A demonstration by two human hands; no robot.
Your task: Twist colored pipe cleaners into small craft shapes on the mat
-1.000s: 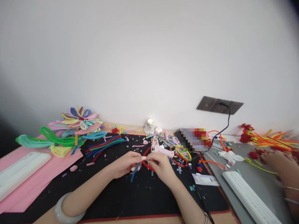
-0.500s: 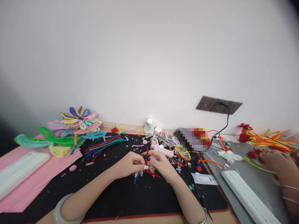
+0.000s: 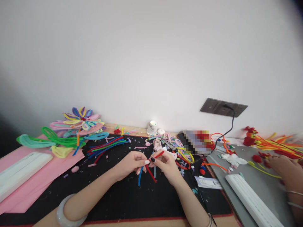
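Note:
Over the black mat (image 3: 118, 201), my left hand (image 3: 134, 164) and my right hand (image 3: 167, 164) meet with their fingertips pinched together. Between them is a red pipe cleaner (image 3: 151, 174); one end hangs below the fingers and another red piece slants up past my right thumb. A blue pipe cleaner (image 3: 140, 177) hangs beneath my left fingertips, and a thin grey-blue strand shows below my right hand. The spot where the pieces cross is hidden by my fingers. Behind my right hand lies a pale pink tool, partly covered.
A bundle of red, green and blue pipe cleaners (image 3: 107, 146) lies left of centre. Further left are a looped pipe-cleaner flower (image 3: 82, 119) and pink sheets (image 3: 44, 179). Cut scraps and a white cup (image 3: 152, 126) sit behind my hands. A co-worker's hand (image 3: 284, 165) is at right.
The red pipe cleaner has turned: its upper end now leans right and its lower end points further down. The blue end hangs steeper. My hands stay together in nearly the same place.

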